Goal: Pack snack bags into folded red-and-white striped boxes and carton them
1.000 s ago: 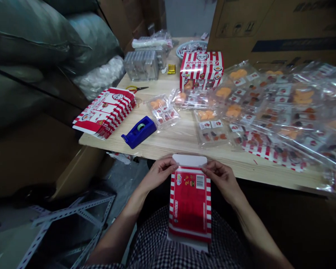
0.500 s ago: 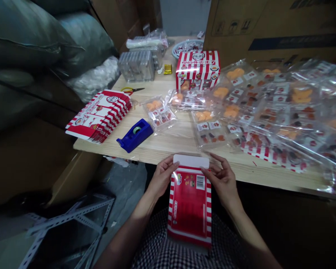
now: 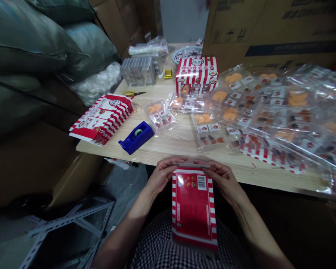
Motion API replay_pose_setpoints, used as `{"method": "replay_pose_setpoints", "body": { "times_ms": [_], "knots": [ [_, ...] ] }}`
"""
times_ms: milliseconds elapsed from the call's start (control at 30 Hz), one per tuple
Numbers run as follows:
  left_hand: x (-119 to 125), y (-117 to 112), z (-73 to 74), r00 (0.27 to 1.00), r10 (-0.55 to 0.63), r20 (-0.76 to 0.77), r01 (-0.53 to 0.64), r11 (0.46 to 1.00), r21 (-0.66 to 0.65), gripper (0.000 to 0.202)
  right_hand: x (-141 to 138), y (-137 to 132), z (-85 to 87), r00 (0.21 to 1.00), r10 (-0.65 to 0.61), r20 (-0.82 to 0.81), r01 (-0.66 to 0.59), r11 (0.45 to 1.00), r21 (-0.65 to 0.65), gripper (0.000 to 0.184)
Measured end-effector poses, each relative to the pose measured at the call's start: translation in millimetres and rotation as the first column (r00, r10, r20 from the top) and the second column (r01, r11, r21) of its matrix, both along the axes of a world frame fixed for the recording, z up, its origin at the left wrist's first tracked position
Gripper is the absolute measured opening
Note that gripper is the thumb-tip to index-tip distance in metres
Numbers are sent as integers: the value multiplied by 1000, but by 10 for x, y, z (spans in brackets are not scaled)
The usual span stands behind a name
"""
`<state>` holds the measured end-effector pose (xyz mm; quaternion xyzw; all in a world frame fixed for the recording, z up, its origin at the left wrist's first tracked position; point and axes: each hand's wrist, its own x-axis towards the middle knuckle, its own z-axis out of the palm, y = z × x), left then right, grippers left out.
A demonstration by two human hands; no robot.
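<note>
A red-and-white striped cardboard box [image 3: 194, 207] lies over my lap, its printed face with a barcode turned up. My left hand [image 3: 165, 173] grips its top left corner, thumb on the near side and fingers behind. At the top right corner my right hand [image 3: 220, 177] pinches the same box. Between the hands, the white end flap is folded down and only a thin edge of it shows. Ahead on the table lie a blue tape dispenser [image 3: 137, 138] and a clear bag of toy food pieces [image 3: 160, 116].
Flat striped cartons [image 3: 102, 117] are stacked at the left table edge, near yellow-handled scissors [image 3: 133, 94]. A made-up striped box [image 3: 196, 74] stands at the back. Clear bags [image 3: 268, 108] heap over the right side. A large brown carton [image 3: 277, 31] rises behind.
The white flap stood up flat before and is now bent over at the top of the box. Both hands' fingers have come inward along that edge.
</note>
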<state>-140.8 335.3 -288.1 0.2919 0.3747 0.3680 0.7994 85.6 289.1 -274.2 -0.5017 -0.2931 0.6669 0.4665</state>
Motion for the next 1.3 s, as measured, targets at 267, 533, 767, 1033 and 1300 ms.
{"method": "replay_pose_setpoints", "body": {
  "times_ms": [267,533,767,1033,1300],
  "knots": [
    [-52,-40,0,985,-83,-154,112,975,190,20,103,11,7,990,135,35,-136,990,26,23],
    [-69,123,216,905,-288,-311,364,905,221,33,192,39,222,962,265,57,-262,963,-55,32],
    [12,203,239,894,-284,-345,366,909,200,30,164,63,163,978,200,59,-196,978,-71,31],
    [4,187,246,875,-246,-417,341,925,170,31,85,64,158,979,197,51,-193,978,-72,26],
    [-29,204,272,790,-223,-572,417,879,233,30,66,120,200,964,247,102,-239,967,-82,27]
  ]
}}
